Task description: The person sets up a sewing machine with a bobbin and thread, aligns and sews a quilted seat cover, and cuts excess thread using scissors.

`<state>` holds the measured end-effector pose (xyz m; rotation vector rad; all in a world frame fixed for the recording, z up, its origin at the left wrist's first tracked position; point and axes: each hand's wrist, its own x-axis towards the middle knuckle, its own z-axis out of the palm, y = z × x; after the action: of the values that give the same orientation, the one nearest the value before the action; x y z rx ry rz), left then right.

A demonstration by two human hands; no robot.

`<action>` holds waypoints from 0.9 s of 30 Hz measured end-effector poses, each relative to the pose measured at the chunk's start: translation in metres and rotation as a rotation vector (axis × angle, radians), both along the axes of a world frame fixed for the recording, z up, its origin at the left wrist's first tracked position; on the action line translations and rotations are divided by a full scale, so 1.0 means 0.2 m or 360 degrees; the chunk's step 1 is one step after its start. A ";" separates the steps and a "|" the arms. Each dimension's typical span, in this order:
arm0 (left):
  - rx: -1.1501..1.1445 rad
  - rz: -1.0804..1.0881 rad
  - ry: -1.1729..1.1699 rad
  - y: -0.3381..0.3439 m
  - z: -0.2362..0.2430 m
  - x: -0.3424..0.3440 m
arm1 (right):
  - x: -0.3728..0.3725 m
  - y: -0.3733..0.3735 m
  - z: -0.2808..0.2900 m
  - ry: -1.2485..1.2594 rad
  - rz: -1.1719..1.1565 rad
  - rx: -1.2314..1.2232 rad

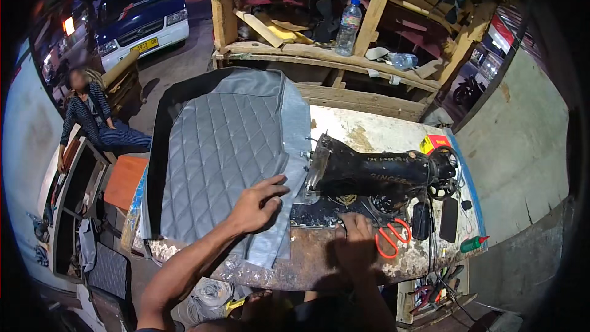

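A grey diamond-quilted seat cover [224, 132] with a plain grey border and black lining edges lies across the left half of the worktable. My left hand [257, 204] rests on its right part, fingers apart, pressing on the material near the needle end of a black sewing machine [375, 175]. The cover's right edge reaches up to the machine's head. My right hand [355, 240] is at the near edge of the machine's bed, its fingers bent and close together; whatever they pinch, if anything, is hidden in shadow. Just right of it lie orange-handled scissors [393, 238].
On the worktable [344, 258] are a green bottle [473, 244], a dark flat rectangular object [448, 220] and a red-yellow box [434, 143]. Behind stands a wooden rack [295, 49] with a water bottle [348, 27]. A person [92, 110] sits at left; a van [138, 9] is beyond.
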<state>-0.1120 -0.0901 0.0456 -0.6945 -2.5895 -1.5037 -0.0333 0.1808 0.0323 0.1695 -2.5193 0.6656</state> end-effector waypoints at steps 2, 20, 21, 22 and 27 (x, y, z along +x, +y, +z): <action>0.0047 -0.0040 -0.0088 0.12 0.00 0.01 | 0.00 0.02 0.00 -0.0002 0.0066 0.0046; -0.0738 -0.0108 0.0584 0.18 -0.04 -0.04 | -0.02 0.02 -0.02 -0.0005 0.0087 -0.0063; -0.0690 -0.0067 0.0575 0.19 -0.05 -0.03 | -0.02 0.02 -0.02 0.0019 0.0081 -0.0063; -0.0649 -0.0032 0.0563 0.19 -0.05 -0.02 | -0.02 0.02 -0.02 0.0020 0.0074 -0.0071; -0.0591 0.0049 0.0489 0.23 -0.04 -0.06 | -0.11 -0.01 0.07 -0.0145 0.0060 -0.0424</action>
<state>-0.1238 -0.0446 0.0373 -0.8355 -2.6359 -0.8299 -0.0555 0.1789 0.0463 0.0926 -2.4873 1.0364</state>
